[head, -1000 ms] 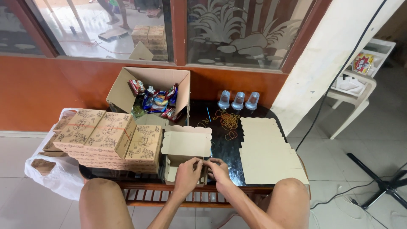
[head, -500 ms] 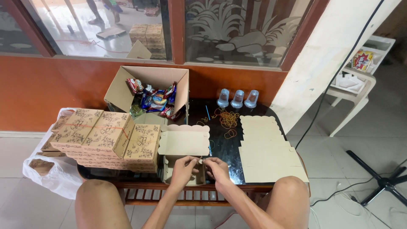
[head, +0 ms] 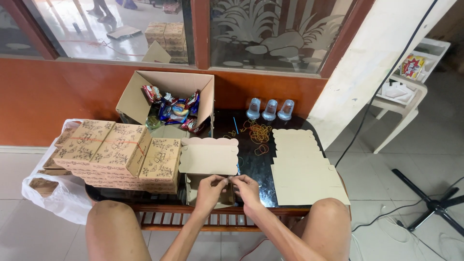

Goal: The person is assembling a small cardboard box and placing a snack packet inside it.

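Both hands pinch at the front edge of a small open kraft box [head: 209, 166] in the lower middle of the frame: the left hand [head: 209, 192] and right hand [head: 247, 189] close their fingertips on the box's front flaps, nearly touching each other. What exactly sits between the fingertips is too small to tell. The box stands on a dark glossy table [head: 251, 159], its scalloped lid tipped open away from the person.

Judging from this, the step in hand is folding or tucking the front wall of the box into shape; finishing it would call for a firm, even press on both flaps so they lock square.

Left of the box lies a stack of finished printed boxes [head: 116, 154]. To its right, flat box blanks [head: 302, 166]. Above them, loose rubber bands [head: 260, 133] and three small water cups [head: 269, 109]. Upper centre, a carton of wrapped snacks [head: 169, 104].
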